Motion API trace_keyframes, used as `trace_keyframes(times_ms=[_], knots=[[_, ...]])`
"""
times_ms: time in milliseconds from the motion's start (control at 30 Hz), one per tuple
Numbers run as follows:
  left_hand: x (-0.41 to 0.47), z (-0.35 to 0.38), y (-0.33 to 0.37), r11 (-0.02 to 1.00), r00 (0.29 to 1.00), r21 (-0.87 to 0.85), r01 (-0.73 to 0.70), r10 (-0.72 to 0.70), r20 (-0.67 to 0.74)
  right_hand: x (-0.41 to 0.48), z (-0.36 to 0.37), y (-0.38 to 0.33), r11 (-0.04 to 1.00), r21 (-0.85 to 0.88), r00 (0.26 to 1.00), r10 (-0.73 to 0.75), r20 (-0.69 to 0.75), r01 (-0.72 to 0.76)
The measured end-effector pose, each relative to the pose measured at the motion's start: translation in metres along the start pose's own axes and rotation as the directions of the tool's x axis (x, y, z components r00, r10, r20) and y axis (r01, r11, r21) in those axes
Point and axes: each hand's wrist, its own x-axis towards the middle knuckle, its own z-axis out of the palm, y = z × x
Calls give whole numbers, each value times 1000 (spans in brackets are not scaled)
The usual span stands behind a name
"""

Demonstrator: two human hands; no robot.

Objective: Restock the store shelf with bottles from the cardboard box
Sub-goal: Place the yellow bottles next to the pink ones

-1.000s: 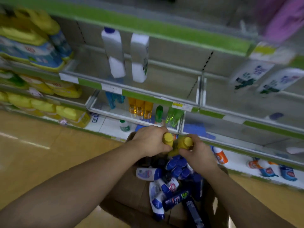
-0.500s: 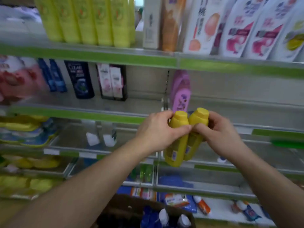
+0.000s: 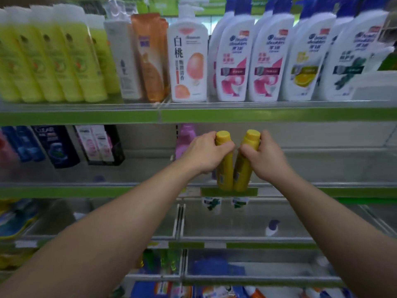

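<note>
**Yellow pair at shelf lip, not down yet**

Far 9 o'clock on middle shelf [image 3: 86, 191]: dark bottles [image 3: 58, 145] standing, well apart from both hands. Pink bottle [image 3: 185, 138] upright at 11 o'clock of left hand [image 3: 206, 154], just beside it and further back.

Left hand clamped round left yellow bottle [image 3: 223, 177] just under cap, fingers curled over front. Right hand [image 3: 265, 162] at 3 o'clock of that, wrapped the same way round right yellow bottle [image 3: 243, 175].

Bottle bodies touching low down, caps apart, leaning into a shallow V. Bases level with the shelf's green front strip. Cannot tell whether resting on it or hovering.

Top shelf at 12 o'clock: packed with yellow-green bottles [image 3: 53, 61], then white shampoo bottles [image 3: 266, 65] toward 2 o'clock.

Progress, as a judgement: mid-placement.
- Done: two bottles up at shelf height, neither released.
- Left: push past the lip, probably just right of pink bottle, stand upright, let go, go back for more.
- Unknown: cardboard box out of frame, so cannot tell remaining stock.
</note>
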Motion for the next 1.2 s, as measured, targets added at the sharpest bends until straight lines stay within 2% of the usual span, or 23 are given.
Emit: trace_keyframes(times_ms=[267,533,633,800,967,1067,1200], knots=[[40,37,-1,995,996,45,86,-87,15,59,21,20,990,-130,997,59,49,-52],[67,40,-4,955,950,-24,296,-291,113,82,36,46,995,-57,992,88,86,-84],[70,45,-8,931,927,-68,359,-347,143,87,32,45,995,-40,981,95,170,-90],[71,60,-15,955,948,8,296,-295,120,104,13,50,982,-14,870,174,462,-188],[67,83,-19,965,968,-78,251,-250,22,113,3,76,963,42,699,163,696,-266],[67,91,-25,958,966,-141,249,-257,-37,115,6,89,968,68,684,121,720,-242],[65,95,-31,928,949,-208,310,-316,2,113,5,94,977,73,684,86,724,-200]])
